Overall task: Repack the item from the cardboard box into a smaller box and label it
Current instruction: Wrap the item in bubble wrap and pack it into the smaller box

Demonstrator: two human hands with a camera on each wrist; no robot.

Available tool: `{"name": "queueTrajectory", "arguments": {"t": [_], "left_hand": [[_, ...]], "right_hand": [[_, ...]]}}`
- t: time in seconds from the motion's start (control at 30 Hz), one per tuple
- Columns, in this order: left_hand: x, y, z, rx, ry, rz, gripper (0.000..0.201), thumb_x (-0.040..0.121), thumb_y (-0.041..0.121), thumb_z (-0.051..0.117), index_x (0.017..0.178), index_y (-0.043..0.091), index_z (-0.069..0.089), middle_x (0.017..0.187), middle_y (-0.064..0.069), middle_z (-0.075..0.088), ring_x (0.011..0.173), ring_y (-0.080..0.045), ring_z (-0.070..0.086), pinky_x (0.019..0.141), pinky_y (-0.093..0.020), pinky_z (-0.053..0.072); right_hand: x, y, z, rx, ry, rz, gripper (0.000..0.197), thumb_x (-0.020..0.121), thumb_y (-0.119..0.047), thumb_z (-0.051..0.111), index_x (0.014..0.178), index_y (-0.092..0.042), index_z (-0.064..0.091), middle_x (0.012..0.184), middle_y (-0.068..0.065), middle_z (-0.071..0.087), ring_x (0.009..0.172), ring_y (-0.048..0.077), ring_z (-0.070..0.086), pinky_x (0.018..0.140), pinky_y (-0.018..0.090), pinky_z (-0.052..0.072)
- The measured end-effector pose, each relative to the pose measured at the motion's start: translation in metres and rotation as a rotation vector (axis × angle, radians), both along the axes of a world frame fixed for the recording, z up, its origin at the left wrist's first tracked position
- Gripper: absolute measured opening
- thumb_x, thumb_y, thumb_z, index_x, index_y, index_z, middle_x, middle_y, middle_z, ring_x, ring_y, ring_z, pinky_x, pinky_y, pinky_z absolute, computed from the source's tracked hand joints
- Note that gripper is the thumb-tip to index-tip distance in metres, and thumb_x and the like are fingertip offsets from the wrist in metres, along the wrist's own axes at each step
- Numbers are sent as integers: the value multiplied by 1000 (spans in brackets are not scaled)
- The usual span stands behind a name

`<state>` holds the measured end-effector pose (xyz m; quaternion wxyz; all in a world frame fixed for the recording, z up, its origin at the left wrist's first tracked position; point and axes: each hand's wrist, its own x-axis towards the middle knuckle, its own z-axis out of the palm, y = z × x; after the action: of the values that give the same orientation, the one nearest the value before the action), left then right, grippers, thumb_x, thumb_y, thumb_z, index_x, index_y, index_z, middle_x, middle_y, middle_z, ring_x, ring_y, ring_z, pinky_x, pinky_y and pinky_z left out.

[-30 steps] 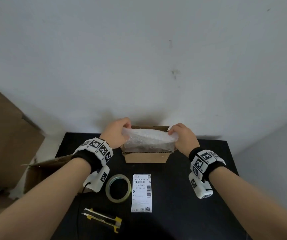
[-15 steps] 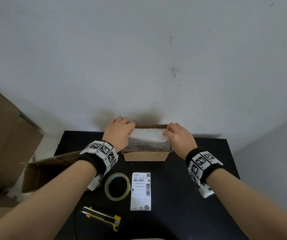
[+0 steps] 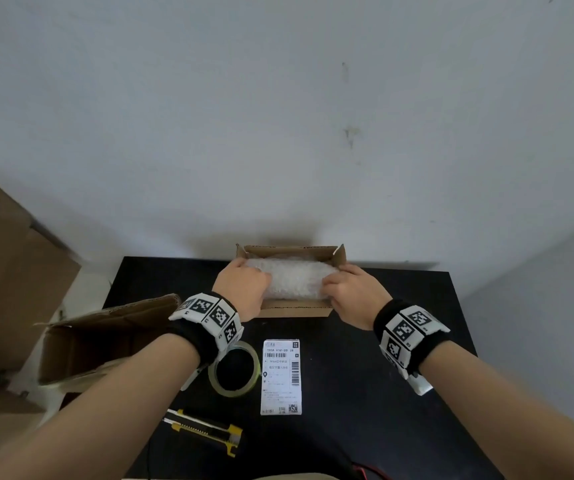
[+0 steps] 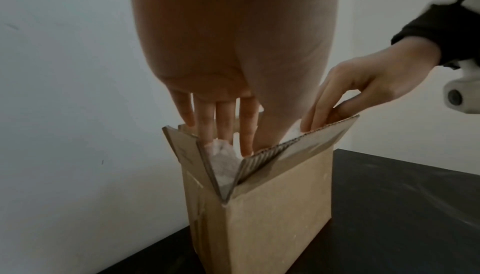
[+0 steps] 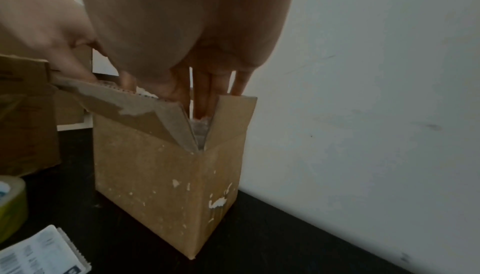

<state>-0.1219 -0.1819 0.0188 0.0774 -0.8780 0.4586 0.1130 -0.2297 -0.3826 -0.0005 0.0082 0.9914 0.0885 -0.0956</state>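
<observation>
A small cardboard box (image 3: 296,310) stands with its flaps up at the back of the black table (image 3: 382,410). A bubble-wrapped item (image 3: 292,277) lies inside it and fills it end to end. My left hand (image 3: 244,287) is at the item's left end and my right hand (image 3: 351,292) at its right end. In the left wrist view, straight fingers (image 4: 223,118) reach down into the box (image 4: 272,206) onto the wrap (image 4: 223,155). The right wrist view shows straight fingers (image 5: 205,93) pressing onto the wrap (image 5: 200,130) between the flaps.
A shipping label (image 3: 281,375) lies in front of the box, with a tape roll (image 3: 233,392) to its left. A yellow utility knife (image 3: 202,429) sits near the front edge. The larger open cardboard box (image 3: 105,337) lies on its side at the table's left.
Both hands have lowered the bubble-wrapped item from above the small box down into it. Their fingers have gone from gripping its ends to pressing on it.
</observation>
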Motion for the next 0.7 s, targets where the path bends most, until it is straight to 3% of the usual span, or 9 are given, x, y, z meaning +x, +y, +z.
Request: {"name": "queueTrajectory", "arguments": {"t": [0.1,0.17,0.2,0.27,0.33,0.4,0.47,0.57,0.7], "left_hand": [[-5,-1,-5,-13,38,1,35,89,14,50,122,22,46,92,1,67,107,-23,57,109,-34,32],[-11,-2,-7,17,39,-39,41,89,12,48,128,23,43,80,4,63,101,-21,60,118,-38,16],[-15,-3,-8,37,2,-65,40,90,13,46,129,22,45,85,5,63,102,-20,59,119,-39,7],[-20,-6,-11,68,-63,-87,39,93,18,41,132,17,46,114,-2,62,118,-21,50,118,-40,4],[-23,-10,-16,101,-70,-68,40,94,21,39,132,14,47,133,-8,50,128,-26,39,117,-44,10],[-25,-11,-19,125,-27,-37,37,93,22,43,127,14,53,136,-12,43,128,-29,36,112,-45,23],[-25,-12,-22,76,96,55,34,90,16,49,123,12,55,134,-12,39,124,-28,38,102,-40,38],[-27,-12,-24,-56,288,221,40,88,7,51,127,12,50,138,-13,29,125,-30,38,97,-39,44],[-31,-14,-38,-187,306,291,35,92,13,45,127,9,51,148,-18,14,136,-35,22,113,-41,28]], "right_hand": [[-2,1,-3,11,39,-67,36,92,-21,34,116,-22,61,124,-7,59,117,13,52,114,28,7],[-4,4,-4,8,57,-84,37,94,-25,30,116,-22,60,124,-8,59,118,12,52,115,32,4],[-5,6,-5,9,59,-92,38,95,-27,29,116,-22,59,124,-8,58,118,12,52,116,34,5],[-6,8,-8,15,43,-101,39,97,-30,27,115,-22,61,121,-7,59,114,14,53,112,35,16],[-6,11,-10,46,9,-126,32,98,-27,36,108,-17,64,117,0,59,109,20,53,101,33,32],[-5,13,-13,89,-69,-164,18,91,-11,52,101,-7,66,111,9,59,101,28,55,88,35,45],[-4,15,-15,155,-151,-249,20,84,0,60,103,0,64,109,15,59,97,32,58,79,38,53],[-4,18,-12,317,-156,-373,33,93,-20,54,122,-4,58,125,14,52,113,29,51,88,38,49],[-5,22,-17,274,-51,-332,51,98,-40,36,136,-7,45,145,16,39,133,32,37,111,41,30]]}}
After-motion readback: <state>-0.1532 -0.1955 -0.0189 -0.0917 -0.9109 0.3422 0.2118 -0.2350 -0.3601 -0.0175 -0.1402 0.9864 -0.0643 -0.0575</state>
